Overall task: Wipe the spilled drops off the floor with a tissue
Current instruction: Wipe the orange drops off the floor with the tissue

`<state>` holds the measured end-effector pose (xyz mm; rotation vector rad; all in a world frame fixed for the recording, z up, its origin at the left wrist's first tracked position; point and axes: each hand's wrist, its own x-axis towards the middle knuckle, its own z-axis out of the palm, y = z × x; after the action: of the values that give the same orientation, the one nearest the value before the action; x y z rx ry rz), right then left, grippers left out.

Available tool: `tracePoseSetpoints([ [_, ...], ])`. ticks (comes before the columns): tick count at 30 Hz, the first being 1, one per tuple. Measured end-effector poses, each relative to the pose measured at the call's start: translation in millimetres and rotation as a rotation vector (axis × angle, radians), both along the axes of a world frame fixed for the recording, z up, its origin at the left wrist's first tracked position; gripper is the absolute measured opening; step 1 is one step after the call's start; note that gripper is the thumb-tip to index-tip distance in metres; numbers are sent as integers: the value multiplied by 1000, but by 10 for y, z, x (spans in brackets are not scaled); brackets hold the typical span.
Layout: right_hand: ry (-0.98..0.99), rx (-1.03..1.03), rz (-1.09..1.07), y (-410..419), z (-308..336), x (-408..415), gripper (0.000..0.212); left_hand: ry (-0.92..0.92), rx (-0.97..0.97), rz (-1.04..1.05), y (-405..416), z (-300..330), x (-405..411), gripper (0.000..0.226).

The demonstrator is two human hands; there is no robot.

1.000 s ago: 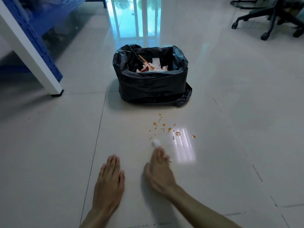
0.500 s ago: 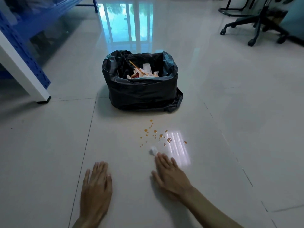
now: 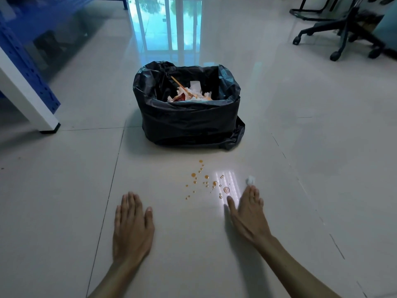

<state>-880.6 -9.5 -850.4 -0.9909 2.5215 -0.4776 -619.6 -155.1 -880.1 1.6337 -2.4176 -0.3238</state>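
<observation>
Tissue [image 3: 250, 180], a small crumpled white wad, sits at the tips of our right hand's [image 3: 247, 214] fingers [image 3: 253, 191], touching them on the side away from the wrist; the fingers lie nearly flat and together, thumb spread toward the left hand, and we cannot tell whether they pinch the wad or only press against it. The drops [image 3: 211, 183] lie just to the thumb side of this hand and a little ahead of it, so the wiping stroke, as we judge it, must run sideways toward the left hand. The spatter's long axis slants from near the thumb tip forward and leftward, toward the bin. Our right hand is clearly the nearer one. Our left hand [image 3: 131, 225] rests palm-down on the floor [image 3: 64, 190], fingers together, holding nothing, well apart from the spill (a brace, we suppose). The drops look orange, round and beaded, unsmeared, some sitting in a bright reflection. Beyond them stands a black-lined bin [image 3: 189, 123] holding paper scraps.
</observation>
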Motion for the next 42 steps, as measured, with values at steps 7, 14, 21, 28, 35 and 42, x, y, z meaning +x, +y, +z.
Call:
tracePoseSetpoints([
  [7, 89, 10, 126, -607, -4, 602, 100, 19, 7, 9, -10, -28, -12, 69],
  [14, -2, -78, 558, -842, -1, 1529, 77, 30, 0, -23, -13, -96, 50, 65],
  [21, 256, 76, 527, -429, -75, 761, 86, 59, 22, 20, 2, 6, 1, 66],
  [28, 340, 182, 64, 321, -19, -170, 81, 40, 20, 16, 20, 27, 0, 69],
  [35, 65, -97, 68, -311, -43, 339, 81, 23, -21, 26, 24, -8, -11, 69],
  [42, 6, -293, 130, -632, -23, 656, 69, 15, -41, 7, -8, -40, 6, 66],
])
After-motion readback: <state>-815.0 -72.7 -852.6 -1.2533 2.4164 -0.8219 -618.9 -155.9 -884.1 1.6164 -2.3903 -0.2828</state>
